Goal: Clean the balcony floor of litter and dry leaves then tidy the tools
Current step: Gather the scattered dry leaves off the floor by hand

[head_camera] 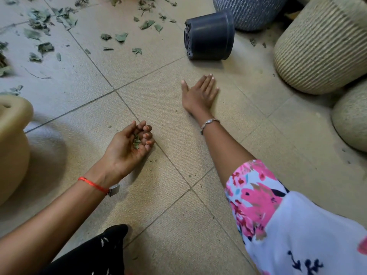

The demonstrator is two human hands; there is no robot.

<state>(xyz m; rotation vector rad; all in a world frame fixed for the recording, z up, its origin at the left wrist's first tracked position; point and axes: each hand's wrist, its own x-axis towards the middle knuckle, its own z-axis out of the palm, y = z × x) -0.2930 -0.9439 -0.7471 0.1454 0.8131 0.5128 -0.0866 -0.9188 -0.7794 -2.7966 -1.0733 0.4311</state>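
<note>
My left hand (131, 143) lies palm up on the beige tiled floor (174, 215), its fingers curled round a few small dry leaf bits (137, 142). My right hand (200, 94) is stretched forward and lies flat on the tiles with straight fingers, holding nothing. Several dry green leaves (121, 36) are scattered over the floor at the upper left, well beyond both hands. A few dark crumbs (151, 160) lie on the tile beside my left hand.
A black plastic pot (210, 35) lies on its side just beyond my right hand. Behind it stands a grey ribbed planter (250, 10). Two beige ribbed planters (321, 46) (351, 120) line the right side. A tan clay pot (12, 139) stands at the left edge.
</note>
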